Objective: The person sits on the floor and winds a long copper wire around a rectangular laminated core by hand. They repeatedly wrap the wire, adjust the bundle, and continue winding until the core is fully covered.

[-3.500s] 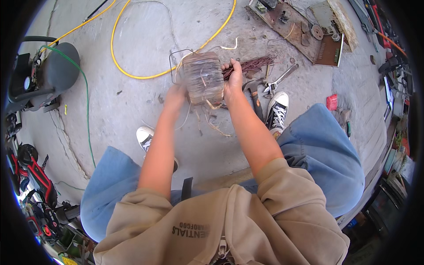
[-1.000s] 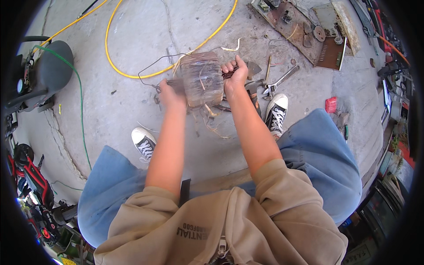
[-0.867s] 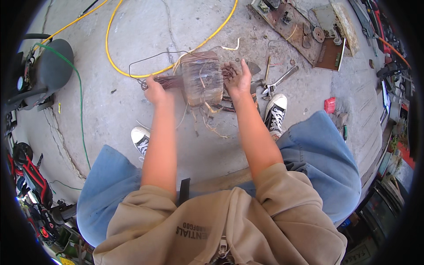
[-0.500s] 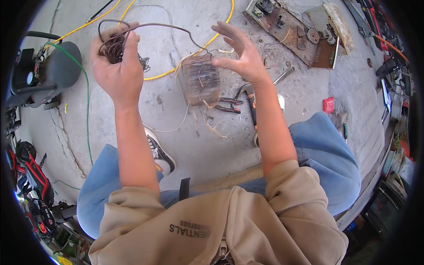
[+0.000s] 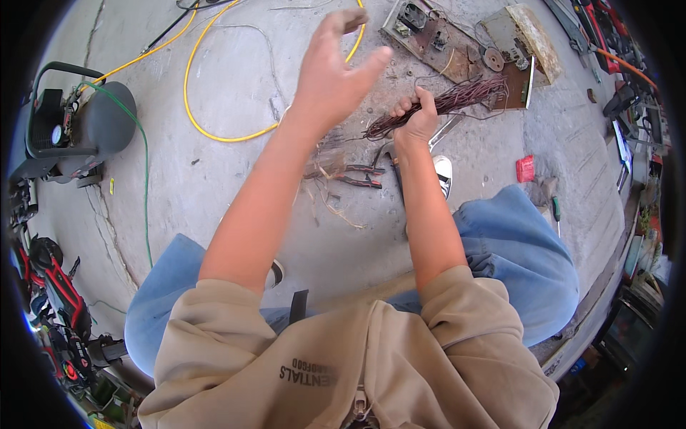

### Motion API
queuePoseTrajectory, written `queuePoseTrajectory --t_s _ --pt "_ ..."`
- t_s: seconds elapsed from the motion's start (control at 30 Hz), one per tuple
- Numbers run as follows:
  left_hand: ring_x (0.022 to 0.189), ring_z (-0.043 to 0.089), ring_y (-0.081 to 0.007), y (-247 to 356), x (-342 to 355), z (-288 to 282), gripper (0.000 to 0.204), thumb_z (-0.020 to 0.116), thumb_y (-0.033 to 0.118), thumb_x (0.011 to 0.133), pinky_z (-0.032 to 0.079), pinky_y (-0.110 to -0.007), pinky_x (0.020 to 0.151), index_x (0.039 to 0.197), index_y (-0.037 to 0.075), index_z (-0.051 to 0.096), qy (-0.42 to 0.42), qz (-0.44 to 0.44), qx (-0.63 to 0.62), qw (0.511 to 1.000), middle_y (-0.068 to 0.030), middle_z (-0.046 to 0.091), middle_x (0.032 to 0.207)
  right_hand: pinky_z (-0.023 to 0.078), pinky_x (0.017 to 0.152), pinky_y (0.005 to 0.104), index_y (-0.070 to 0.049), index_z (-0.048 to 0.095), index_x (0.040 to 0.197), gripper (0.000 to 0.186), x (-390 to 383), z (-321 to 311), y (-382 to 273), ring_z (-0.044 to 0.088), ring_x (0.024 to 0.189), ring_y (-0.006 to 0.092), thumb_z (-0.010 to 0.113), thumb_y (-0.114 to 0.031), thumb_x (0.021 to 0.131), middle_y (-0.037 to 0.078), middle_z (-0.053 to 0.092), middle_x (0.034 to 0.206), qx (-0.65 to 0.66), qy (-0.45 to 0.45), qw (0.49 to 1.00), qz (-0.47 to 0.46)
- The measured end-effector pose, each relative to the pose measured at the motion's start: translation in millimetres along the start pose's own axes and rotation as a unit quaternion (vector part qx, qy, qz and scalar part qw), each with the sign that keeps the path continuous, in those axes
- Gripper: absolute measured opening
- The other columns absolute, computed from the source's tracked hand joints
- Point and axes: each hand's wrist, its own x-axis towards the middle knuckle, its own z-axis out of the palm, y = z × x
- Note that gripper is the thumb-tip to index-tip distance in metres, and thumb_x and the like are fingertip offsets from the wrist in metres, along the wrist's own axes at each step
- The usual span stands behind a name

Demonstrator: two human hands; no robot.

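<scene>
My left hand (image 5: 339, 71) is raised near the top middle, fingers curved and apart with nothing visible between them. Just right of it, my right hand (image 5: 416, 121) grips a long bundle of dark reddish-brown wire (image 5: 468, 93). Behind my left forearm, the worn coil block (image 5: 326, 153) on the floor is largely hidden, with pale loose strands trailing from it. Pliers (image 5: 356, 179) lie beside the block. A hammer (image 5: 397, 175) and a steel wrench (image 5: 445, 132) are partly hidden around my right forearm.
A black air compressor (image 5: 111, 123) stands at left with a green hose. A yellow hose (image 5: 236, 138) loops across the concrete floor (image 5: 179, 186). A rusty dismantled panel (image 5: 457, 53) lies at top right. A red packet (image 5: 525, 168), screwdriver (image 5: 556, 209) and cluttered edges surround my legs.
The wire bundle came out of the coil block in my left hand; now my right hand grips it, farther right. My left hand has moved rightward and up and released it.
</scene>
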Motion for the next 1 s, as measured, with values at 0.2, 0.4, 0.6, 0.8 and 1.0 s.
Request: queuePoseTrajectory --t_s 0.2,0.4,0.6,0.8,1.0 --pt "0.099 0.058 -0.0198 -142.1 -134.0 -76.1 0.035 0.055 0.010 0.089 0.048 -0.033 0.090 0.120 -0.007 0.052 0.218 -0.531 -0.166 0.802 -0.0129 0.061 0.110 0.037 0.049 0.0336 -0.011 0.042 0.075 0.015 3.2 -19.3 55.2 0.039 0.048 0.0169 0.055 -0.017 0.080 0.003 0.044 0.059 0.067 0.197 0.972 0.108" --pt "0.103 0.058 -0.0160 -181.0 -203.0 -46.6 0.035 0.051 0.011 0.095 0.047 -0.030 0.089 0.128 0.000 0.052 -0.004 -0.563 -0.216 0.798 -0.0081 0.062 0.116 0.040 0.053 0.0340 -0.011 0.043 0.079 0.013 0.3 -39.1 109.6 0.042 0.056 0.0168 0.054 -0.018 0.081 0.003 0.045 0.067 0.158 0.221 0.946 0.176" --pt "0.107 0.059 -0.0236 -179.8 -208.0 -34.8 0.038 0.050 0.015 0.090 0.044 -0.033 0.092 0.121 -0.004 0.059 -0.010 -0.500 -0.144 0.854 -0.0128 0.065 0.115 0.049 0.077 0.0442 -0.009 0.055 0.089 0.022 -27.7 -18.8 101.7 0.057 0.077 0.0251 0.063 -0.029 0.088 0.010 0.062 0.086 0.053 0.107 0.961 0.248" --pt "0.102 0.057 -0.0143 -210.0 -233.4 -45.5 0.029 0.049 0.014 0.093 0.042 -0.030 0.094 0.117 0.004 0.061 -0.042 -0.483 -0.172 0.858 -0.0059 0.065 0.111 0.041 0.092 0.0423 -0.013 0.060 0.097 0.039 -16.3 -41.1 62.2 0.056 0.094 0.0211 0.067 -0.050 0.085 0.008 0.065 0.101 -0.020 0.051 0.969 0.239" --pt "0.099 0.058 -0.0165 -167.1 -191.6 -45.8 0.033 0.044 0.027 0.099 0.045 -0.034 0.089 0.123 0.009 0.056 0.128 -0.516 -0.306 0.790 -0.0058 0.064 0.105 0.043 0.055 0.0283 -0.012 0.062 0.111 0.036 -25.1 -67.8 103.8 0.058 0.074 0.0149 0.065 -0.042 0.090 0.005 0.065 0.095 -0.150 0.021 0.935 0.320"
